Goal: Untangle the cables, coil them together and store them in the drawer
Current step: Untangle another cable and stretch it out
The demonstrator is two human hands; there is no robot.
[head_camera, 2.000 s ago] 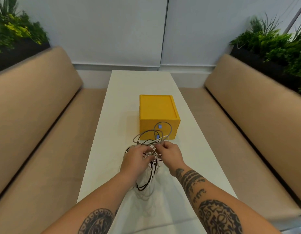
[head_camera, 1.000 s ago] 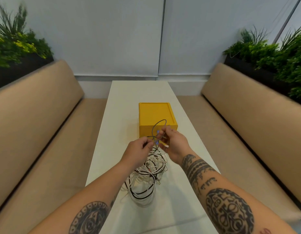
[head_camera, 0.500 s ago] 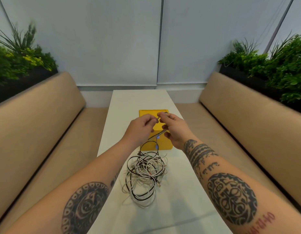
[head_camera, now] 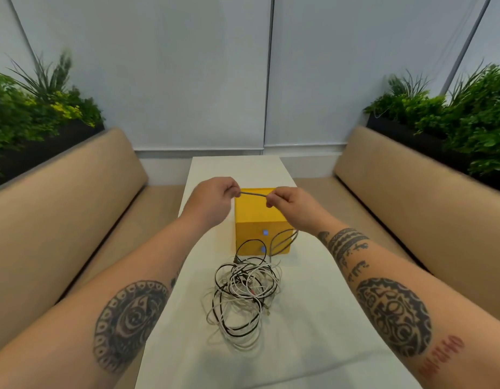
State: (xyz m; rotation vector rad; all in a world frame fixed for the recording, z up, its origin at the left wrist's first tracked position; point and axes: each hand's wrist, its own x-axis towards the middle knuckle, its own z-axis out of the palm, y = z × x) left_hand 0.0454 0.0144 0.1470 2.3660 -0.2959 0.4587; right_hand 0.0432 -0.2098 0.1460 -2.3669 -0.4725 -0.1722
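Only one view here, the head cam looking down a long white matte counter (head_camera: 313, 327) set between two tan upholstered benches. Both hands are raised above the yellow plastic drawer box (head_camera: 256, 217), well apart from the pile. The left hand (head_camera: 212, 200) and right hand (head_camera: 288, 203) are each pinched shut on the same thin grey cable (head_camera: 253, 194), with a short straight stretch pulled taut between them. From the right hand that cable drops down in a loose loop across the front of the box and runs toward the tangled heap of thin black and white cables (head_camera: 243, 293) lying on the counter just in front of the box. I'd say the task is barely started: one strand is being teased out, the rest is a messy knot of overlapping loops, nothing is coiled, and both drawers with their little blue knobs (head_camera: 265, 233) look closed. So left to do: the rest of the untangling, the coiling, opening a drawer and stashing it all. Material-wise, the cords look skinny, rubbery and springy, holding their curls, so they'll probably snag on each other. The box looks smooth, hard and square-edged.
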